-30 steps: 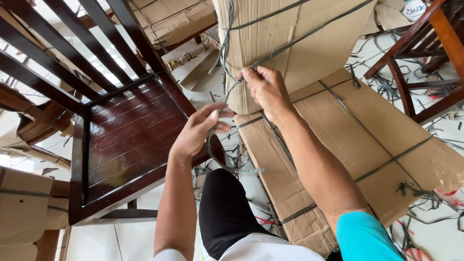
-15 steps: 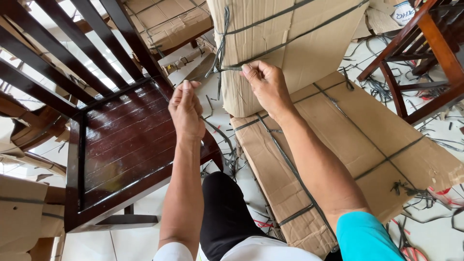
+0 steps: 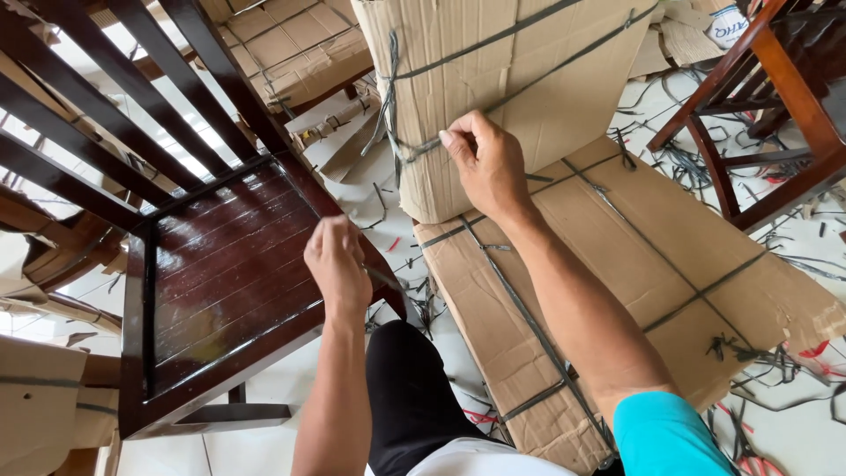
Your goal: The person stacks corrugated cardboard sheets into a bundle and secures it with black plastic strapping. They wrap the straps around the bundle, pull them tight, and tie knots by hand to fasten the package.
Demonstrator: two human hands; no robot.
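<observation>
On the white tiled floor (image 3: 370,189), strewn with strap offcuts, the strapped carton (image 3: 520,79) stands right of the dark chair (image 3: 220,273). The right hand (image 3: 485,163) pinches its strap (image 3: 414,150); the left hand (image 3: 337,264), fisted, grips something thin above the chair seat.

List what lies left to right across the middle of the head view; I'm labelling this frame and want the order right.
dark wooden chair → left hand → right hand pinching the dark strap on the upright cardboard package → flat strapped cardboard package → reddish wooden chair frame.
</observation>
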